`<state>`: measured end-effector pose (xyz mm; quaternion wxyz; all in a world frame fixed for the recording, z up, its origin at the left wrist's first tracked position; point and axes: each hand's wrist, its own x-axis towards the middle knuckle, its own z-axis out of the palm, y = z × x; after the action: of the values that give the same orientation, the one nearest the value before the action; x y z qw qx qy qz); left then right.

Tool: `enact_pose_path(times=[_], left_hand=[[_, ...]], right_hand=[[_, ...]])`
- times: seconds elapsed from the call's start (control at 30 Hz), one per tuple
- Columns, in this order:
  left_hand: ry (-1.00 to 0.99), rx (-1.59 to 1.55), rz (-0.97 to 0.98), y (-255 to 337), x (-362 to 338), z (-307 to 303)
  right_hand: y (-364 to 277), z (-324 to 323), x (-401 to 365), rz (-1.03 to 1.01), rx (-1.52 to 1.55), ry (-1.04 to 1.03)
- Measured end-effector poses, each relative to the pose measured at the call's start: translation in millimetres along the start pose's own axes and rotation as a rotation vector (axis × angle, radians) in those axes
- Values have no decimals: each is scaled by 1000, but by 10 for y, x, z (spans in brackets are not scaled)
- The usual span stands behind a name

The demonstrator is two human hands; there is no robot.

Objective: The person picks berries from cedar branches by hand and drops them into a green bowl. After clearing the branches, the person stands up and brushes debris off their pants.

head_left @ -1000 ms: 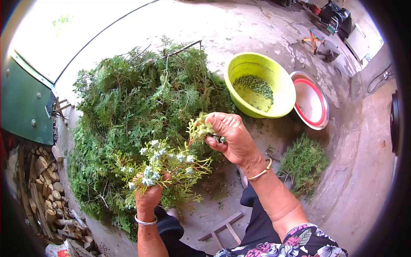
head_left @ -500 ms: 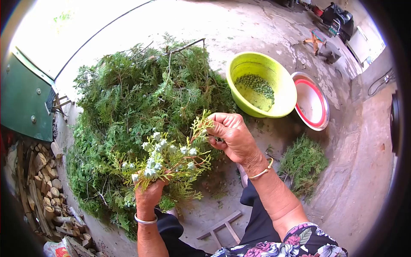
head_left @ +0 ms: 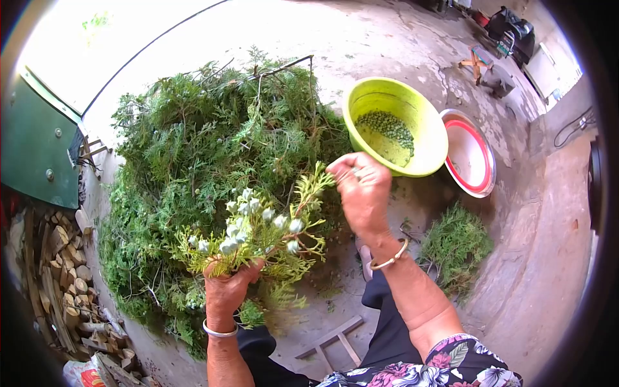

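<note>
My left hand is wrapped round the base of a yellow-green branch that bears several pale blue-green cones. Up at the right tip of this branch, my right hand has thumb and forefinger pinched together; whether a cone is between them is too small to tell. A large heap of green branches lies beyond and left of the hands. Just past my right hand stands a yellow-green basin with many small green cones inside.
A white basin with a red ring leans beside the yellow-green one. A small pile of sprigs lies at the right. Split firewood is stacked at lower left, below a green panel. A wooden frame lies near my legs.
My right hand has moved up and slightly right, and its fingers have closed more at the branch tip. The branch in my left hand has shifted slightly.
</note>
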<state>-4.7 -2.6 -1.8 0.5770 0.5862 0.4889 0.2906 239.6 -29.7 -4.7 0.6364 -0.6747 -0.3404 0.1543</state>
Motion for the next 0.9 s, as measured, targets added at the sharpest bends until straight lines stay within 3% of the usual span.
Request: enact_pose_path(times=[0.1,0.13,0.23,0.47,0.67,0.73,0.9], left_hand=[[-15,16,15,-94,-6,-72],[-20,40,10,-122,-5,-85],[13,1,-23,-61,-8,-57],[-5,-182,-61,17,2,-104],[59,-91,-104,-22,19,-40],[1,23,-27,-13,53,-17],[-24,2,-5,50,45,38]], right_hand=[[-97,-166,177,404,518,70],[-113,-163,174,404,519,69],[-112,-165,139,705,717,-193],[-140,-57,6,826,771,-397],[-197,-53,-30,692,741,-486],[-181,-39,-29,554,611,-512],[-163,-8,-43,617,530,-389]])
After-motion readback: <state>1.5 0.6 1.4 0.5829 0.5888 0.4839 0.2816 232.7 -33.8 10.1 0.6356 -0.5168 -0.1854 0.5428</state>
